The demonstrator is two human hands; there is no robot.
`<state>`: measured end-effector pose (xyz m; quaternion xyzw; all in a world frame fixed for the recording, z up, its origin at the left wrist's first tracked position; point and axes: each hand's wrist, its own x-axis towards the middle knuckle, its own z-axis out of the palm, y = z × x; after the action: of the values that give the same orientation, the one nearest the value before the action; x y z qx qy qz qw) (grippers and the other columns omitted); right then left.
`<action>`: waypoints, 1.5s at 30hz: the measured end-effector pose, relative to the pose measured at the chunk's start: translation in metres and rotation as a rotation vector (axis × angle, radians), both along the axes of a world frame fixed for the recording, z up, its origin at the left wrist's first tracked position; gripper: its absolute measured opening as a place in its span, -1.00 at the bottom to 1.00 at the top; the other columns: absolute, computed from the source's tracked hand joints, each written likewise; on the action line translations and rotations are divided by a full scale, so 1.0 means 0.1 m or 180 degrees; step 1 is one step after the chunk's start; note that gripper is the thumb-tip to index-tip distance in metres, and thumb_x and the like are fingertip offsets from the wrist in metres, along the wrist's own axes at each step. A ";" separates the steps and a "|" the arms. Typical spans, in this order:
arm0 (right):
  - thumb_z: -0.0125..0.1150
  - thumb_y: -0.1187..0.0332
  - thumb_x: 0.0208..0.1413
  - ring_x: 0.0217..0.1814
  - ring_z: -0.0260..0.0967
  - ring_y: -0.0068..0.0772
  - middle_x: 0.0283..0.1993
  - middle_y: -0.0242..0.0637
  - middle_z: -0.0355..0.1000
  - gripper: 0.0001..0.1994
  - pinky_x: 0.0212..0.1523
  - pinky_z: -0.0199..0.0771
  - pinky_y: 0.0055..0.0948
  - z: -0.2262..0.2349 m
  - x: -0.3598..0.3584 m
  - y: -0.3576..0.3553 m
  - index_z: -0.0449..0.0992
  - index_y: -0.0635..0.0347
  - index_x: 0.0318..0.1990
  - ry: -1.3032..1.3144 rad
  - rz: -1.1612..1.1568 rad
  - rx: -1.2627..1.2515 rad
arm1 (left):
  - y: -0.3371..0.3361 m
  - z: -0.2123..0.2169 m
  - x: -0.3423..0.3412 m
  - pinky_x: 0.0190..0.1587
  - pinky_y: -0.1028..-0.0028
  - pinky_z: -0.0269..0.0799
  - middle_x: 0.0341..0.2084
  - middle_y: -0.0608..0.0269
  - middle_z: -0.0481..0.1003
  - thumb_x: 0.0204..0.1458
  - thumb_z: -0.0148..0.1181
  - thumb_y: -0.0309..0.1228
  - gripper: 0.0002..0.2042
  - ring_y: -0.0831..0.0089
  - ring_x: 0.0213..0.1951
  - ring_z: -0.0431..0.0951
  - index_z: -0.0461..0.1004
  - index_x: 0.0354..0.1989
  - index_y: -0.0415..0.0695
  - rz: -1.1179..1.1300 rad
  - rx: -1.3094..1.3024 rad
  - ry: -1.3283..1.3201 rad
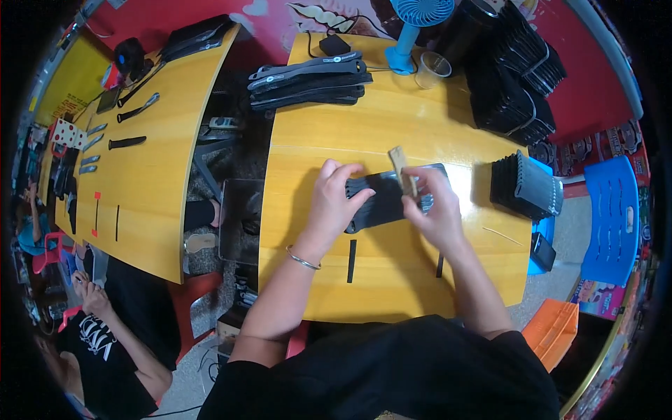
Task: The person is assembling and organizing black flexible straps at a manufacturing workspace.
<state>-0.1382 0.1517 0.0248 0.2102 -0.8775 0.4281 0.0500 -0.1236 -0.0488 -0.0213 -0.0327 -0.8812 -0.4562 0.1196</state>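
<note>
Head-worn fisheye camera looks steeply down on a yellow wooden worktable (pixel 392 140), from close above the wearer's own arms.

The single view faces forward and down: the left hand (pixel 334 203) and right hand (pixel 437 210) sit near the centre, forearms entering from the lower edge. A second yellow wooden table (pixel 150 182) curves along the left, a blue plastic chair (pixel 614 210) along the right; straight edges bow toward the dark rim. No second view shares the scene.
</note>
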 end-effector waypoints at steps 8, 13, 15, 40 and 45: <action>0.22 0.55 -0.12 0.04 0.36 -0.14 0.04 -0.09 0.31 -0.49 0.05 0.41 -0.33 -0.15 0.31 -0.07 0.40 0.18 0.10 -0.0216 0.0039 -0.0222 | 0.03 -0.15 -0.03 -0.27 0.43 0.41 -0.43 0.19 0.47 -0.05 0.28 -0.50 -0.80 0.37 -0.35 0.50 0.34 -0.35 -0.23 -0.0263 0.1844 -0.0352; 0.22 0.55 -0.11 0.06 0.34 -0.09 0.14 -0.05 0.21 -0.45 0.04 0.42 -0.30 -0.24 0.32 -0.08 0.40 0.12 0.15 -0.0078 0.0089 -0.0080 | 0.00 -0.09 -0.02 -0.25 0.57 0.44 -0.34 0.28 0.51 0.08 0.18 -0.53 -0.89 0.60 -0.29 0.49 0.36 -0.30 -0.19 -0.0420 0.3366 -0.1491; 0.25 0.55 -0.11 0.03 0.35 -0.13 0.14 -0.06 0.22 -0.46 0.00 0.44 -0.33 -0.26 0.31 -0.10 0.41 0.10 0.14 0.0027 0.0090 -0.0082 | 0.03 -0.05 -0.02 -0.22 0.57 0.45 -0.30 0.24 0.52 0.10 0.15 -0.54 -0.89 0.59 -0.26 0.50 0.39 -0.21 -0.21 -0.0400 0.3365 -0.1419; 0.33 0.62 -0.21 -0.17 0.33 -0.27 0.14 -0.09 0.24 -0.41 -0.15 0.46 -0.37 -0.33 0.28 -0.20 0.45 0.10 0.11 0.0341 0.0003 0.0138 | 0.03 -0.05 -0.03 -0.02 0.51 0.47 -0.12 0.13 0.52 0.14 0.04 -0.59 -0.71 0.50 -0.14 0.54 0.42 0.05 -0.35 -0.0639 0.3609 -0.1429; 0.34 0.60 -0.20 -0.17 0.33 -0.28 0.15 -0.11 0.26 -0.41 -0.13 0.47 -0.37 -0.33 0.25 -0.21 0.46 0.08 0.11 0.0165 0.0052 0.0208 | 0.01 -0.07 -0.05 -0.04 0.52 0.49 -0.13 0.14 0.52 0.14 0.02 -0.58 -0.70 0.51 -0.16 0.54 0.42 0.05 -0.34 -0.0626 0.3438 -0.1434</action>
<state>-0.1134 0.1311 -0.0083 0.2299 -0.8877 0.3940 0.0624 -0.1287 -0.0483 -0.0278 0.0489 -0.5207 -0.8447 -0.1136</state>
